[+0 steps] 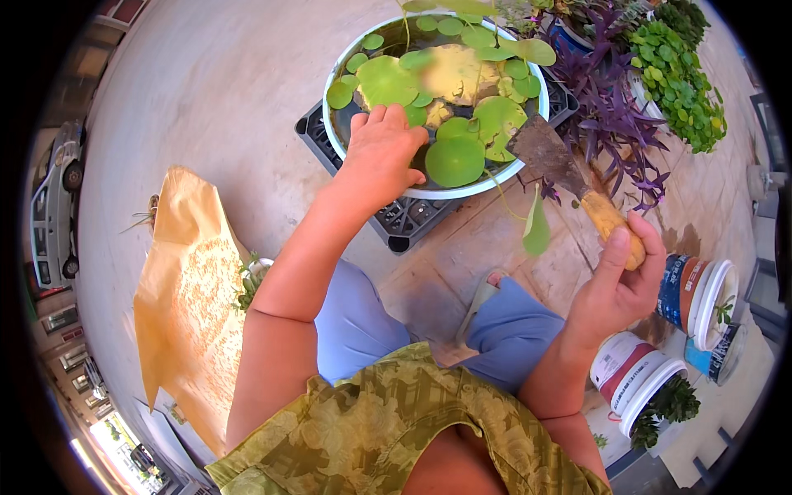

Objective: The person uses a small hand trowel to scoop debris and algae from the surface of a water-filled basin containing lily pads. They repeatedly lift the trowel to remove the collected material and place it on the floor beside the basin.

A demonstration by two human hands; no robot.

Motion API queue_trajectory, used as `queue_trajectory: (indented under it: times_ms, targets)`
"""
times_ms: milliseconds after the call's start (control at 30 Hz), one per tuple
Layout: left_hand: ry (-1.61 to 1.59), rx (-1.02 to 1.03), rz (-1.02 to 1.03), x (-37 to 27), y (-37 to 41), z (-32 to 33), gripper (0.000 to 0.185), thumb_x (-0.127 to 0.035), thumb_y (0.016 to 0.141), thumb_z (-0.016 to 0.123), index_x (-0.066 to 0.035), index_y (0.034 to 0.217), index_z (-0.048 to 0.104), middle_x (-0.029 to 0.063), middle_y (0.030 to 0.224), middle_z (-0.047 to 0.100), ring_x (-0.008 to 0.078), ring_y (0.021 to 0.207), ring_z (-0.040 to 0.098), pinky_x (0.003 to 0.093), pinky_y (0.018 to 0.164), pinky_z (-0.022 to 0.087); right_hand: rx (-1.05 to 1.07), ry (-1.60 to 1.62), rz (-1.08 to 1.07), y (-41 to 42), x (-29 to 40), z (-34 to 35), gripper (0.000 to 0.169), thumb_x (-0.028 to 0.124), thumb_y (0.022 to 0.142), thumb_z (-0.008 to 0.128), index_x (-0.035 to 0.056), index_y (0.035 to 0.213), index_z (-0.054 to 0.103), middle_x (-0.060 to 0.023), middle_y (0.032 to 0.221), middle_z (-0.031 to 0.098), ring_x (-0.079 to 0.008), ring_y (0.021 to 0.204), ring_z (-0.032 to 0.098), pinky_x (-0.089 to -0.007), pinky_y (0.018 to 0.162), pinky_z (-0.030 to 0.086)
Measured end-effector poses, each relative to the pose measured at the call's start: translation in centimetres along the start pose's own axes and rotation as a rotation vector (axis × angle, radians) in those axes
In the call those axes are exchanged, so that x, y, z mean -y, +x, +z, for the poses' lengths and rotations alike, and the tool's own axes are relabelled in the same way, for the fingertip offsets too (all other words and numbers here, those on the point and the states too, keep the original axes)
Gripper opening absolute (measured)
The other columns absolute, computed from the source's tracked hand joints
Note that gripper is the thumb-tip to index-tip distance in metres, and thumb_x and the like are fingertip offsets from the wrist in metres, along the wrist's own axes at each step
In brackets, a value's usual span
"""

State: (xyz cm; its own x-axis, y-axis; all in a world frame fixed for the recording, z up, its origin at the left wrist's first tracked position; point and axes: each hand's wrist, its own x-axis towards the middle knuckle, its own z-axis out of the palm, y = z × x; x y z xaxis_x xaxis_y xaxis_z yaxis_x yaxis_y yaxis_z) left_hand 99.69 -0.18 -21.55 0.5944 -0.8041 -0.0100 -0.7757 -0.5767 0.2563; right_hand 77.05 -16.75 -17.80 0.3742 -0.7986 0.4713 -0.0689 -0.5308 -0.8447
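Observation:
A round, pale-rimmed basin (335, 135) of water stands before me, with round green lily pads (456, 162) afloat and several leaves raised on stems. A large yellowed leaf (464, 77) lies near its middle. My left hand (385, 148) reaches over the near left rim, fingers spread among the pads, and no object shows in it. My right hand (625, 284) grips the wooden handle of a scraper (552, 154) with a wide, rusty blade. The blade's end overlaps the basin's right rim in the view; whether they touch is unclear. One long-stemmed leaf (537, 224) hangs outside the rim.
Under the basin is a black plastic crate (402, 224). Purple-leaved plants (609, 117) and a bushy green plant (677, 86) crowd the right. Planted buckets (637, 377) stand near my right arm. At left lies a tan sheet (201, 291) covered with small grains.

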Motion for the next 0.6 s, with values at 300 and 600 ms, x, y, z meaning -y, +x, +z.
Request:
queue_trajectory:
  times_ms: [300,600]
  targets:
    - [0.224,-0.012,0.071,0.6,0.3,1.8,0.023,-0.013,0.067,0.082,-0.014,0.089,0.076,0.0099,0.098,0.056,0.0285,0.104,0.054,0.0413,0.087,0.038,0.057,0.031,-0.038,-0.4,0.5,0.8,0.021,0.005,0.096,0.065,-0.0045,0.115,0.063,-0.0103,0.109,0.065,-0.0144,0.094,0.061,-0.026,0.084,0.049]
    - [0.009,-0.079,0.069,2.6,0.0,1.5,0.006,-0.012,0.076,0.076,-0.012,0.081,0.073,0.0098,0.09,0.058,0.0296,0.1,0.056,0.0409,0.088,0.038,0.064,0.026,-0.041,-0.5,0.8,1.0,0.02,0.004,0.096,0.065,-0.0047,0.114,0.063,-0.0101,0.109,0.065,-0.014,0.094,0.061,-0.0259,0.085,0.05]
